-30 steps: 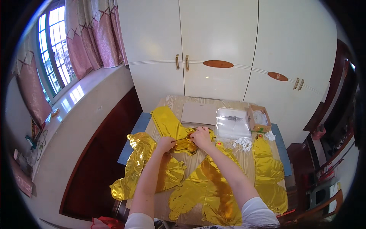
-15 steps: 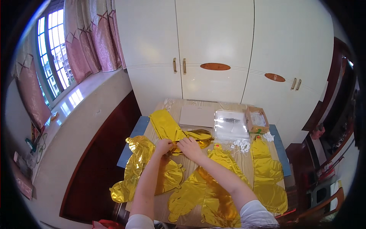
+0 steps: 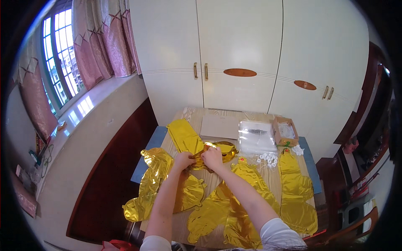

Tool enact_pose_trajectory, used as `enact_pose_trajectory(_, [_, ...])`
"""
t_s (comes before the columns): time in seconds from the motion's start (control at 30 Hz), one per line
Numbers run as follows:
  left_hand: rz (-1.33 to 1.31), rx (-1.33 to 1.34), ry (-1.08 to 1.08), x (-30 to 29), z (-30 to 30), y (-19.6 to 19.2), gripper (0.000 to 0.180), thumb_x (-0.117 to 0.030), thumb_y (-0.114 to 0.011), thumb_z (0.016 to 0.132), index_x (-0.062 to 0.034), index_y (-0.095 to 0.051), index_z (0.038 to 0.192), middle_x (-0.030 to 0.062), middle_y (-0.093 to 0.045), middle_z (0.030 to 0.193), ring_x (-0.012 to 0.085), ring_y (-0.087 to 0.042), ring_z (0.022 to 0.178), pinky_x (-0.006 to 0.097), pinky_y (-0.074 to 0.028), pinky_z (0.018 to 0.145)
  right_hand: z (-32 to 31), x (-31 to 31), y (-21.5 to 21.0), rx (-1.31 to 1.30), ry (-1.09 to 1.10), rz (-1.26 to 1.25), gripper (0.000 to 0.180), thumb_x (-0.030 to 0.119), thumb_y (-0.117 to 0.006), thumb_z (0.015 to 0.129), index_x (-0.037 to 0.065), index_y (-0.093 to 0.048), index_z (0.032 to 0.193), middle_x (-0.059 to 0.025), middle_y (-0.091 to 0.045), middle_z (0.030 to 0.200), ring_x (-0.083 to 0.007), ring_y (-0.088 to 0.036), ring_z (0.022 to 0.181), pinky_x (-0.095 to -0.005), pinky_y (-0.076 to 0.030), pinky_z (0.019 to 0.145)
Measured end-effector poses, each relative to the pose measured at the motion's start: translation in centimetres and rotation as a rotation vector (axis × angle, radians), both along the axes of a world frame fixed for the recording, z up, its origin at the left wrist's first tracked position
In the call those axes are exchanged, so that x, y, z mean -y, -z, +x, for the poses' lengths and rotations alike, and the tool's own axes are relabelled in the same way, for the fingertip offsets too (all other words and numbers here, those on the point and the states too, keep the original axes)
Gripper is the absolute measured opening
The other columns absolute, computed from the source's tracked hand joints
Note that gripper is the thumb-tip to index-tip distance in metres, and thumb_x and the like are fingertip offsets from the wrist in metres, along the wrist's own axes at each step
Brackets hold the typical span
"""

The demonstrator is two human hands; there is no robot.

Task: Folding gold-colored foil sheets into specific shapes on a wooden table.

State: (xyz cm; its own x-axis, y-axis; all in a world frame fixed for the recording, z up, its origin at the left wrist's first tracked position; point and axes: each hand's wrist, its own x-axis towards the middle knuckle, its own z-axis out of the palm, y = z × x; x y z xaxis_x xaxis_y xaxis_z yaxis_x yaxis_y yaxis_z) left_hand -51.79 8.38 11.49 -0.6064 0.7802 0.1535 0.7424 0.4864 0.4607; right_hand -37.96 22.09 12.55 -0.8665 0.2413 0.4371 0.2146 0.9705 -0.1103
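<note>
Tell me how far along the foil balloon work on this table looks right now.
Looks done: several flat gold foil balloons lie spread over the table. In hand: the left hand and right hand pinch one gold balloon at the table's middle; what they do to it is too small to tell. Left: clear packets, small white rings and a cardboard box sit untouched.

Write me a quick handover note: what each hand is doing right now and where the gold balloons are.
Left hand and right hand: both grip the small gold foil balloon at mid-table.
Other flat gold foil balloons lie spread over the wooden table, some hanging over its near and left edges.
Behind: cardboard sheet, clear plastic bags, small open box, white rings.
Done or left: cannot tell.
</note>
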Motion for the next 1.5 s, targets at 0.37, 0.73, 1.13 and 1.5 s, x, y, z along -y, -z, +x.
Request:
enact_pose_trajectory(0.37, [0.104, -0.037, 0.021, -0.1, -0.5, 1.1, 0.024, -0.031, -0.064, 0.085, -0.0098, -0.072, 0.09, 0.0154, -0.069, 0.085, 0.0363, -0.065, 0.08, 0.045, -0.052, 0.071, 2.2, 2.6, -0.8, -0.038, -0.211, 0.18, 0.016, 0.023, -0.065, 0.08, 0.011, -0.067, 0.09, -0.0042, -0.066, 0.095, -0.0203, -0.06, 0.089, -0.0382, -0.044, 0.08])
enact_pose_trajectory(0.73, [0.491, -0.396, -0.133, -0.7, -1.0, -8.4, 0.017, -0.016, -0.06, 0.088, -0.0104, -0.068, 0.102, 0.0171, -0.068, 0.089, 0.0369, -0.065, 0.084, 0.045, -0.051, 0.073, 4.2, 1.5, 1.9, 0.368, -0.029, -0.137, 0.058, 0.052, -0.041, 0.096, 0.018, -0.045, 0.142, -0.012, -0.034, 0.153, -0.0401, -0.03, 0.14, -0.0563, -0.026, 0.112])
enact_pose_trajectory(1.13, [0.43, -0.759, -0.006, 2.4, 4.1, -15.6, 0.01, -0.009, -0.061, 0.08, -0.0069, -0.066, 0.088, 0.0107, -0.065, 0.075, 0.0291, -0.064, 0.076, 0.047, -0.046, 0.097, 5.3, 2.3, 0.0, 0.008, 0.047, -0.422, 0.097, 0.05, -0.072, 0.077, 0.001, -0.025, 0.147, -0.0227, -0.028, 0.151, -0.0419, -0.028, 0.138, -0.0541, -0.024, 0.114])
enact_pose_trajectory(1.5, [0.478, -0.699, 0.274, 5.1, 17.2, -17.3, 0.011, -0.008, -0.064, 0.077, -0.0072, -0.066, 0.088, 0.0094, -0.064, 0.073, 0.0277, -0.064, 0.072, 0.045, -0.052, 0.088, 17.8, 8.8, -4.9, -0.37, -0.076, -0.491, 0.124, 0.045, -0.086, 0.063, -0.006, -0.01, 0.147, -0.0278, -0.018, 0.151, -0.0449, -0.022, 0.139, -0.058, -0.019, 0.113])
